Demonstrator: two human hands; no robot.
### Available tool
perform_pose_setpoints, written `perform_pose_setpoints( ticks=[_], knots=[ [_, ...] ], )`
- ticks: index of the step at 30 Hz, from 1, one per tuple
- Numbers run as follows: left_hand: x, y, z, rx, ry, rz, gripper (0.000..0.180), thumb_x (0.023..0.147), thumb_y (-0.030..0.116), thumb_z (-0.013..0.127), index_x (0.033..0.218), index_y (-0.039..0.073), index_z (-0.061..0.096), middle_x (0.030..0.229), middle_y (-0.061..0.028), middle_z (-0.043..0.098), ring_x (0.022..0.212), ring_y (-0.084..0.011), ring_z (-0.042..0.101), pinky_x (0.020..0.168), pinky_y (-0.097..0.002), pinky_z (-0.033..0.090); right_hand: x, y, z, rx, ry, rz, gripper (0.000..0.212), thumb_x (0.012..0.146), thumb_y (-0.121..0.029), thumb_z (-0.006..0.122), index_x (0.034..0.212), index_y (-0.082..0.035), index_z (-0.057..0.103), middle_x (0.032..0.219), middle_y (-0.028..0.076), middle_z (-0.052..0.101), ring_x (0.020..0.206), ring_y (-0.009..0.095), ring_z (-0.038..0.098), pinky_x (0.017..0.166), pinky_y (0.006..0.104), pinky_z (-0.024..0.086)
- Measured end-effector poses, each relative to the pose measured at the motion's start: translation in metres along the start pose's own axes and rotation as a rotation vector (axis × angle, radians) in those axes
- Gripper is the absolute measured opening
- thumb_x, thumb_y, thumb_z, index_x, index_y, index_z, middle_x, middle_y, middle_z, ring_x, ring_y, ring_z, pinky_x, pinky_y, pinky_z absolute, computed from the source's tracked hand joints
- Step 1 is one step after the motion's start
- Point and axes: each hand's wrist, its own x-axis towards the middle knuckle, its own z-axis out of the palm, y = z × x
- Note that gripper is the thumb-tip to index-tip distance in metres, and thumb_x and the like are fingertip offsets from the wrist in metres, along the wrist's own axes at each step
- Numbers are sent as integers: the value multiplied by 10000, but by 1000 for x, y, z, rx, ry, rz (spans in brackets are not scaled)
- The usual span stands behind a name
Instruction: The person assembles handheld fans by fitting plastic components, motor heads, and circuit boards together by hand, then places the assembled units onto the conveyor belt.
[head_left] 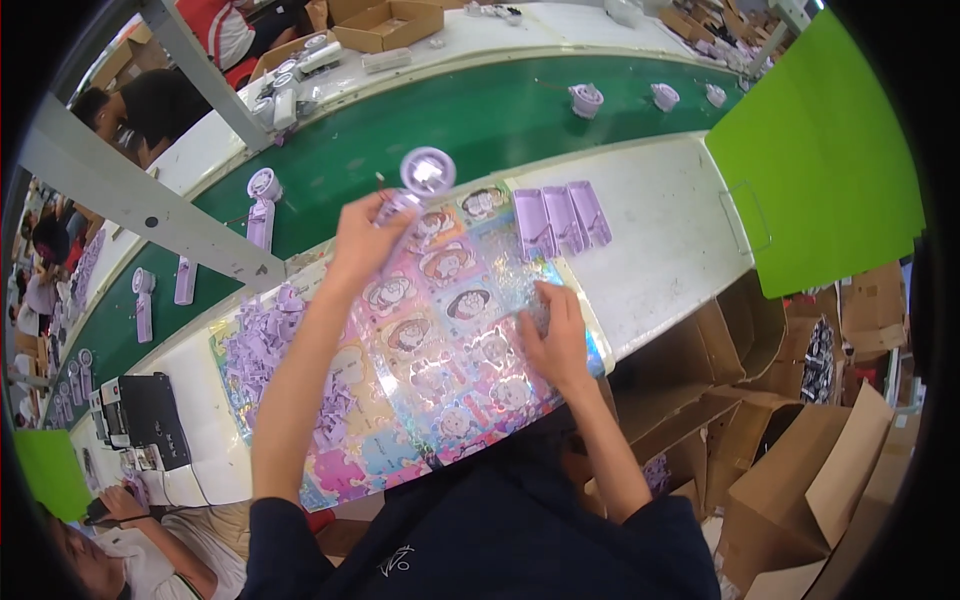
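Raised over the far edge of the mat, my left hand (pixel 362 238) is closed around the handle of a lilac handheld fan housing (pixel 428 172). Its round head points up and away from me, and a short thin wire seems to stick out beside it. My right hand (pixel 558 345) rests low over the mat's right side, fingers apart and slightly bent, with nothing visible in them. Beneath both hands lies a shiny mat (pixel 410 335) printed with cartoon pictures. Three lilac handle shells (pixel 562 220) lie side by side beyond my right hand.
Small lilac parts (pixel 262 345) are heaped left of my left forearm. Fan housings (pixel 262 205) and round fan heads (pixel 586 99) sit on the green conveyor (pixel 440 110). A grey post (pixel 150 200) rises at left, a green panel (pixel 820 160) at right. Cardboard boxes (pixel 780 490) stand lower right; people work nearby.
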Motion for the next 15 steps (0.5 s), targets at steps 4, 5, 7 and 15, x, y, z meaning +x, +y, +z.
perform_pose_setpoints(
  ticks=[4,5,7,15],
  knots=[
    [85,-54,-52,404,336,-142,339,891,194,760,1165,-5,730,930,-64,757,750,-114,674,672,-294,512,0,-5,6,-69,5,-55,366,817,-49,712,1161,13,604,1092,190,623,1025,389,585,901,461,484],
    [98,-64,-51,469,416,-165,358,883,232,766,1146,-9,737,925,-98,754,764,-145,685,676,-321,513,0,-3,6,-54,16,-43,334,811,-40,711,1127,1,611,1084,186,618,1020,388,586,896,462,484],
    [120,-76,-61,369,444,-240,396,857,271,781,1173,36,741,1008,-128,756,887,-225,707,779,-361,533,2,-3,3,-47,7,-46,308,816,-39,709,1107,6,617,1081,185,617,1026,383,590,895,450,488],
    [152,-92,-56,324,569,-407,332,794,221,751,1088,69,770,1084,-189,751,1006,-345,719,907,-437,543,9,-3,4,-38,3,-13,224,805,-14,698,1021,-8,638,1049,163,617,998,367,588,865,453,482]
  ],
)
